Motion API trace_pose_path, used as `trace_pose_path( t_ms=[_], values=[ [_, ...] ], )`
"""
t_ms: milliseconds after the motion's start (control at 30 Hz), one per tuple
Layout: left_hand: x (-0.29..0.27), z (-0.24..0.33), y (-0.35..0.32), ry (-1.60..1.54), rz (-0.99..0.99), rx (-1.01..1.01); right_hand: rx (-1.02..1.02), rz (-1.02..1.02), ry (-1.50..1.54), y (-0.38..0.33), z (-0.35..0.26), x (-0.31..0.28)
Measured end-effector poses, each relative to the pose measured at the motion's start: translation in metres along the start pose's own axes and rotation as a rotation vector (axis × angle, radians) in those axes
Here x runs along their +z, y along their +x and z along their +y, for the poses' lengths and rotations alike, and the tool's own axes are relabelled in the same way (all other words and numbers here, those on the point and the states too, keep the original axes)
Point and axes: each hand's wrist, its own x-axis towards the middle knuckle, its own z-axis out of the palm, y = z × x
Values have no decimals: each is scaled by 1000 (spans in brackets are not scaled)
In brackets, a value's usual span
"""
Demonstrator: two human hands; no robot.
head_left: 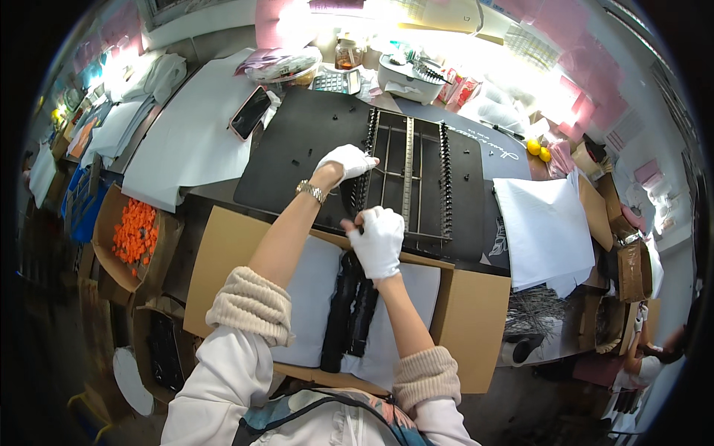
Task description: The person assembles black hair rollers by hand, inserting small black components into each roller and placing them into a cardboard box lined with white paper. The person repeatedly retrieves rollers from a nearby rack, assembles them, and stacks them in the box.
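Note:
Both my hands wear white gloves. My left hand (346, 163) reaches onto a metal rack frame (407, 178) with rows of black pegs, lying on a black board (297, 149); its fingers pinch something thin at the frame's left peg row. My right hand (378, 239) hovers at the frame's near edge, fingers curled on a small dark piece that I cannot make out clearly. Below my hands an open cardboard box (476, 312) lined with white paper holds a bundle of black items (349, 312).
A phone (251, 111) and a calculator (336, 82) lie beyond the board. White sheets (547, 230) are at the right, a box of orange pieces (136, 230) at the left. Two yellow balls (539, 150) sit far right. Another person (654, 357) is at the lower right.

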Motion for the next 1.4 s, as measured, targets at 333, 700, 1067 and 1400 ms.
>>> trace_pose_path(
  t_ms=[333,700,1067,1400],
  values=[
    [36,-16,-50,-91,194,130,226,-163,34,5,1,0],
    [24,-1,-100,-895,-71,-159,467,-567,200,26,15,-7],
    [49,12,-157,-1009,56,-82,341,-528,136,16,7,-14],
    [107,-26,-268,-719,573,306,643,-576,592,-49,-78,-49]
  ],
)
